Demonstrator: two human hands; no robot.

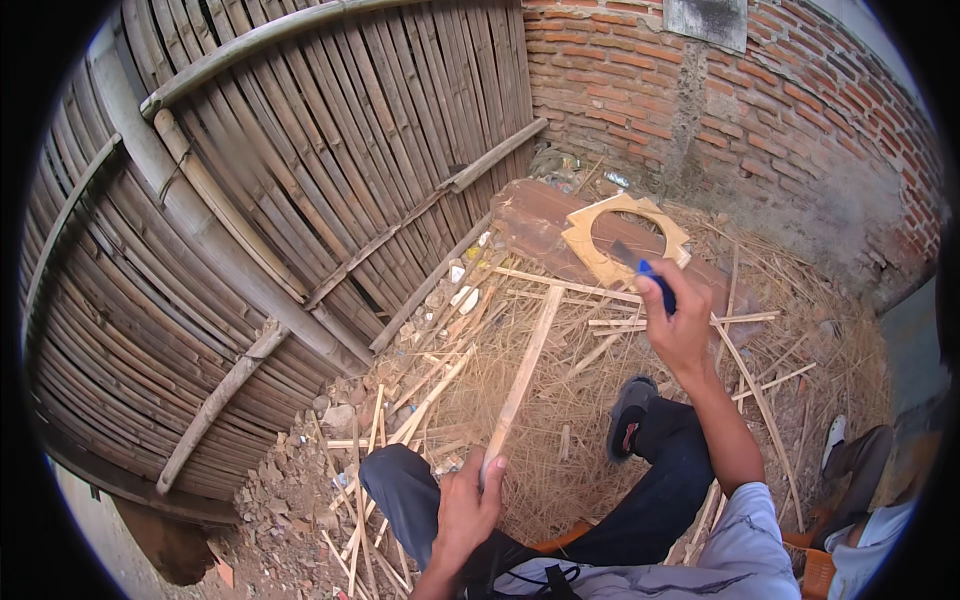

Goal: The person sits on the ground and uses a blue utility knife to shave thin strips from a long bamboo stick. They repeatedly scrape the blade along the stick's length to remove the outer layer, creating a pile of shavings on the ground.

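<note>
Outdoors, between one bamboo-slat wall and one brick wall, a seated person works with two bare hands. The left hand holds one pale bamboo strip near its lower end, fingers curled around it and thumb pressed along it; the strip slants up and away over the straw-littered ground. The right hand grips one blue-handled knife, fingers wrapped around the handle, its single dark blade pointing up to the left, apart from the strip. Behind the blade lies one zigzag-edged wooden panel with one large round hole, on one reddish-brown board; whether blade and panel touch cannot be told. Loose strips, too tangled to count exactly, lie around the person's two bent knees. One dark shoe shows beyond them. At right, one other person's trouser leg and one light shoe appear.
</note>
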